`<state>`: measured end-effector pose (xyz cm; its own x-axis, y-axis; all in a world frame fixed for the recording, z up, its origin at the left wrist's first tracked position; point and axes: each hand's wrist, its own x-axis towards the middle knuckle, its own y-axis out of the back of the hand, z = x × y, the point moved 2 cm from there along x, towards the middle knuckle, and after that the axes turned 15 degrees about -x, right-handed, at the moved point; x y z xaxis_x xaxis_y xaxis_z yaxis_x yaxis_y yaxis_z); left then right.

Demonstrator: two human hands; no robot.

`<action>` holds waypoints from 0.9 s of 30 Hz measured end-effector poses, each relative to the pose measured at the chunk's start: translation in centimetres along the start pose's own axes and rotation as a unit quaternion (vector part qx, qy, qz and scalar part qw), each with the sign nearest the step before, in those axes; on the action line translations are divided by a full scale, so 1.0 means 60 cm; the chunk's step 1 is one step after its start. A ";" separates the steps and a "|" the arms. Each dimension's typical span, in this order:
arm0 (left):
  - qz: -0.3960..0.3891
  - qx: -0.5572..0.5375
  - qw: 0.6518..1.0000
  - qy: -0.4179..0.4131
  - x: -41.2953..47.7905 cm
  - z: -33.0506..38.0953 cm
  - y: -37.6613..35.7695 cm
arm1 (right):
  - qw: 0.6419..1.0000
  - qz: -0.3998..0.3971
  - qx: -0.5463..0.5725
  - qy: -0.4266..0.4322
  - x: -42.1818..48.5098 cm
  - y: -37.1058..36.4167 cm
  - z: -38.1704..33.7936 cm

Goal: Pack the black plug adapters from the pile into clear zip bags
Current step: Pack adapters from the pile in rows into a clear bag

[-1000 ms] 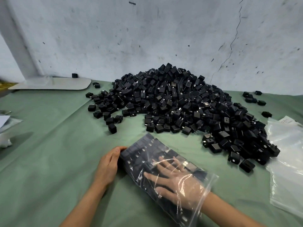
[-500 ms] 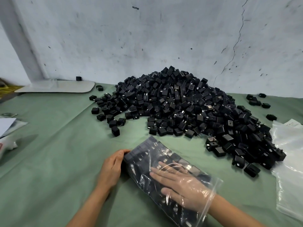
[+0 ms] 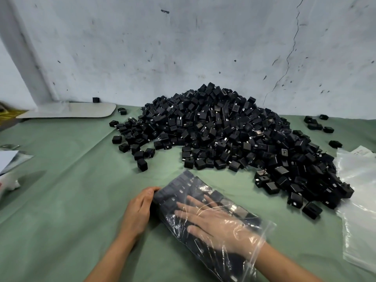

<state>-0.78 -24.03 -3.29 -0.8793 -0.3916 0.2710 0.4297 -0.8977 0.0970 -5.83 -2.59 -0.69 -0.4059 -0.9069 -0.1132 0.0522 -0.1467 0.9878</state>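
Observation:
A big pile of black plug adapters (image 3: 227,135) lies against the wall on the green table cover (image 3: 71,200). In front of it a clear zip bag (image 3: 183,186) lies flat with several adapters inside. My right hand (image 3: 213,222) is inside the bag through its open near end, fingers straight and spread, flat on the adapters. My left hand (image 3: 140,210) rests against the bag's left side, fingers held against its edge.
A stack of empty clear bags (image 3: 358,200) lies at the right edge. Loose adapters (image 3: 317,124) are scattered at the back right. A flat white board (image 3: 71,110) lies at the back left, with papers (image 3: 8,159) at the left edge.
My right hand has slid a little deeper into the bag over the adapters. The left hand stays at the bag's side. The camera view has shifted slightly.

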 end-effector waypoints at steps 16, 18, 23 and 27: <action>-0.038 0.154 0.987 0.002 -0.002 -0.008 0.010 | 0.993 0.038 0.006 -0.113 -0.254 -0.017 0.021; -0.048 0.154 0.987 0.007 0.000 -0.007 0.007 | 0.970 0.165 -0.022 -0.178 -0.306 -0.004 0.040; -0.050 0.136 0.989 0.026 -0.001 -0.004 0.006 | 0.900 0.219 0.053 -0.373 -0.343 0.001 0.156; -0.051 0.133 0.989 0.026 -0.003 -0.002 0.005 | 0.901 0.125 0.072 -0.409 -0.300 -0.026 0.235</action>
<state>-0.51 -24.23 -3.43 -0.9273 -0.3182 0.1974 0.3711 -0.8508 0.3721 -11.48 19.57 1.34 -0.9375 -0.3019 0.1733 0.1404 0.1279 0.9818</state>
